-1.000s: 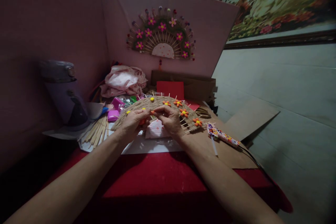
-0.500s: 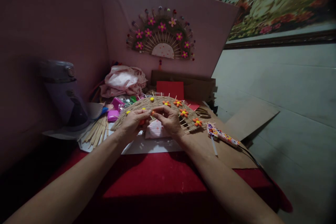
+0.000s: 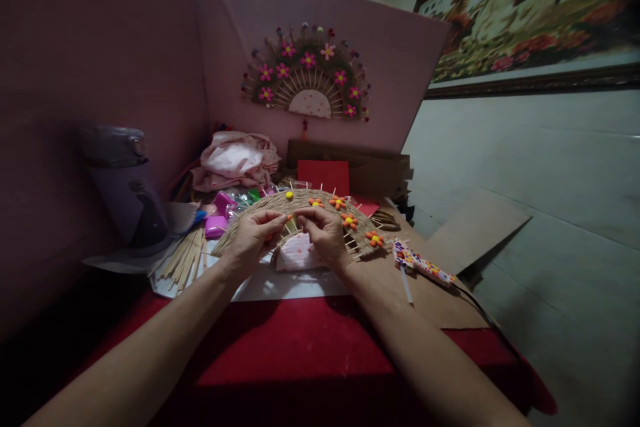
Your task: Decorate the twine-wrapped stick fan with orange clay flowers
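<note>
Above the fan, my left hand [image 3: 257,239] pinches a small piece of orange clay [image 3: 289,217] at its fingertips. My right hand [image 3: 324,235] is closed too, its thumb and forefinger meeting at the same piece. Beneath both hands lies a half-round fan of twine and sticks [image 3: 273,204] with a pink dotted cloth centre [image 3: 295,253]. Orange clay flowers [image 3: 349,221] with yellow middles sit on its right half. A bare yellow clay dot [image 3: 289,195] shows near the top, while my left hand hides part of the left side.
At right, a flower-patterned glue gun [image 3: 423,263] rests on cardboard [image 3: 440,310]. Wooden sticks [image 3: 184,259], pink packets [image 3: 216,227] and a purple flask [image 3: 125,193] stand or lie at left. Behind are crumpled cloth [image 3: 235,157], red card [image 3: 324,175] and a finished-looking fan [image 3: 310,73].
My fingertips have shifted slightly on the orange clay, which shows less between them. The whole view has tilted a little, so everything sits slightly lower.
</note>
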`<move>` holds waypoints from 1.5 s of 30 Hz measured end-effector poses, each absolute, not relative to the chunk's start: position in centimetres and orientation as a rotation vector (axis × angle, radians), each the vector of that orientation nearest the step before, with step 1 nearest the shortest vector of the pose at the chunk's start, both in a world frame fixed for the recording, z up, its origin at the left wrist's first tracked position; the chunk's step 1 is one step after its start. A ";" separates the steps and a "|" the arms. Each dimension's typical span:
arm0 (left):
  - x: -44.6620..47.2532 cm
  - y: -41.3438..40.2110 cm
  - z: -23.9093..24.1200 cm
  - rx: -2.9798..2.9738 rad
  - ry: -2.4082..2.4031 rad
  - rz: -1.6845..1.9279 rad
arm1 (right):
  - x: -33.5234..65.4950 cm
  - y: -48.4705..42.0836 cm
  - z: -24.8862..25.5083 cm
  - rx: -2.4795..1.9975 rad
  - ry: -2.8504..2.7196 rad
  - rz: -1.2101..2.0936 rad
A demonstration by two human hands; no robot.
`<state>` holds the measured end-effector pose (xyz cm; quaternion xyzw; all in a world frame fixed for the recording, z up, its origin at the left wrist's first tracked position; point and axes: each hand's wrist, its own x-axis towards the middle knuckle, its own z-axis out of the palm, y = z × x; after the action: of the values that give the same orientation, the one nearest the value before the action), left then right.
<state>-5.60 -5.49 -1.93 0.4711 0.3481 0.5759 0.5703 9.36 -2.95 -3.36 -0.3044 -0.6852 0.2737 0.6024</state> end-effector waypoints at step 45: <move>-1.5 1.3 -1.3 2.415 1.784 1.328 | 17.1 6.8 2.7 -1.823 -1.907 0.275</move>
<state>-1.53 1.28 -1.32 0.7337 0.5421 0.4035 -0.0706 17.09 6.83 2.75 -0.6669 -0.6975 0.1006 0.2423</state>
